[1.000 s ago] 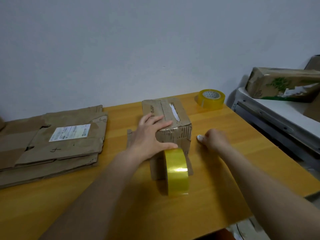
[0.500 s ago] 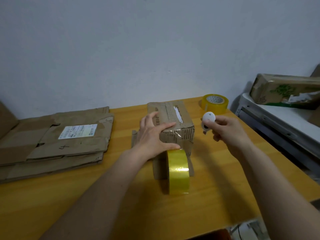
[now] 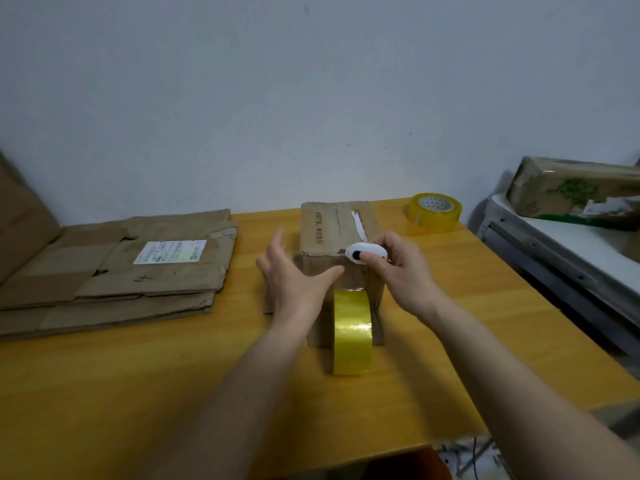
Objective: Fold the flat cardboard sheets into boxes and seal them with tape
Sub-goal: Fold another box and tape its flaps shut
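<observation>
The near face of the small brown cardboard box (image 3: 337,233) is largely hidden behind both hands and the upright yellow roll of tape (image 3: 352,332) standing against it on the yellow wooden tabletop (image 3: 138,393); the print on its top is too small to read. The right hand (image 3: 398,268) has its grip closed round a small white oval cutter with a black button (image 3: 365,252), held at the box's near top edge. The left hand (image 3: 294,278) is spread wide (fingers straight, thumb reaching toward the box), holding nothing. Flat brown cardboard sheets (image 3: 114,271) lie stacked at left, partly cut off.
</observation>
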`<state>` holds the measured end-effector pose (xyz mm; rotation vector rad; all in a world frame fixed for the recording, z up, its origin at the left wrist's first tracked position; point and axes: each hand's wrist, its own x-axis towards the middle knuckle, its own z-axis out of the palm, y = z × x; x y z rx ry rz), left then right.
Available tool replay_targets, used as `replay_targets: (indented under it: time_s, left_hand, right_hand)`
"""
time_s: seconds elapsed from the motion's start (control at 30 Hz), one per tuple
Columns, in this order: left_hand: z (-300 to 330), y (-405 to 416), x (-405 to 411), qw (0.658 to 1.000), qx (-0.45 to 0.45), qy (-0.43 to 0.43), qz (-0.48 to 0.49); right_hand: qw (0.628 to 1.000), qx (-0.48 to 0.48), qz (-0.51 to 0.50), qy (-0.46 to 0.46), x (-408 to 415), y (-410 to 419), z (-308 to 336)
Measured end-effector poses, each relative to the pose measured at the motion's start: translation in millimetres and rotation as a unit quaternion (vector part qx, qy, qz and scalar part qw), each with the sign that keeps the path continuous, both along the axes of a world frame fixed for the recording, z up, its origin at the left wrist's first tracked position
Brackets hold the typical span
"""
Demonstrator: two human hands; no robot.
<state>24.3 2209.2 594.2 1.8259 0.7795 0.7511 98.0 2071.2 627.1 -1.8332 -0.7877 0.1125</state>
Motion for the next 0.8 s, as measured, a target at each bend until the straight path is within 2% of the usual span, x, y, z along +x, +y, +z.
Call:
replay_targets:
  time_s: [0.1, 0.17, 0.27, 0.53, 0.7, 0.8]
  left_hand:
    - [-10.6, -12.9, -9.3, 0.971, -0.238, 0.001, -0.035]
    - [-15.1, -12.8, -8.3, 0.951, -0.304, -0.001, -0.063]
    - [-13.3, -6.2, -3.1, 0.948, -0.307, -0.018, -0.076]
    - [-17.1, 3.5, 0.7, 0.936, -0.339, -0.01, -0.091]
    - [-15.7, 3.3, 3.7, 0.946, -0.311, 0.002, -0.094]
    - [-17.6, 4.5, 7.9, 0.953, -0.289, 0.014, -0.09]
  right_hand:
    - [0.999, -0.024, -0.016, -0.029, -0.3, 2.3, -5.9]
    - [0.998, -0.025, -0.036, -0.039, -2.6, 4.1, -8.5]
    - [0.997, -0.043, -0.041, -0.059, -5.0, 5.2, -9.3]
    - [0.972, -0.137, -0.029, -0.188, -7.1, 5.9, -10.0]
    - [0.972, -0.136, -0.019, -0.193, -7.8, 4.0, -8.1]
    - [0.95, -0.168, -0.003, -0.263, -8.2, 3.8, -8.8]
